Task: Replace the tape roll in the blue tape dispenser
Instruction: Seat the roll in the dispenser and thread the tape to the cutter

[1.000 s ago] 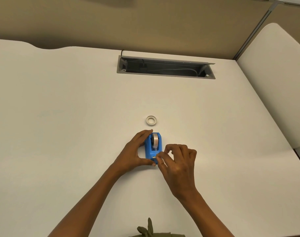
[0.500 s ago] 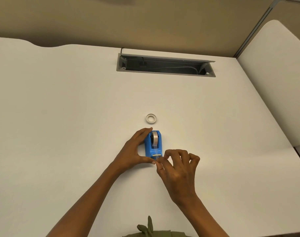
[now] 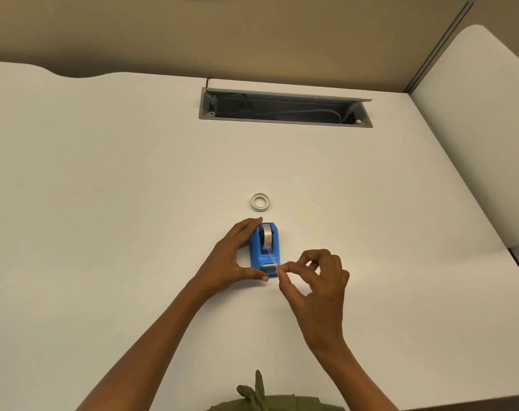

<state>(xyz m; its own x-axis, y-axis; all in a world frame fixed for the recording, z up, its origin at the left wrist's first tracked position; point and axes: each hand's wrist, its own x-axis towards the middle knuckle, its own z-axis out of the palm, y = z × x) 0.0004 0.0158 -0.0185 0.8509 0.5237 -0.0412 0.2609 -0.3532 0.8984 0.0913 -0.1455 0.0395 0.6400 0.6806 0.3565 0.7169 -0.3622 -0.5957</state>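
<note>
The blue tape dispenser (image 3: 264, 253) stands on the white desk (image 3: 134, 203), with a clear tape roll (image 3: 266, 236) seated in it. My left hand (image 3: 231, 256) grips the dispenser from its left side, index finger at the back and thumb at the front. My right hand (image 3: 314, 280) pinches the free end of the tape strip (image 3: 273, 260) between thumb and index finger, just right of the cutter. A second small whitish tape ring (image 3: 260, 201) lies flat on the desk behind the dispenser.
A grey cable tray opening (image 3: 285, 109) with cords inside is set into the desk at the back. A white rounded panel (image 3: 483, 129) rises at the right. Olive cloth (image 3: 264, 396) shows at the bottom edge.
My right hand has drawn the tape end out from the cutter toward the right and front. My left hand has kept its hold on the dispenser.
</note>
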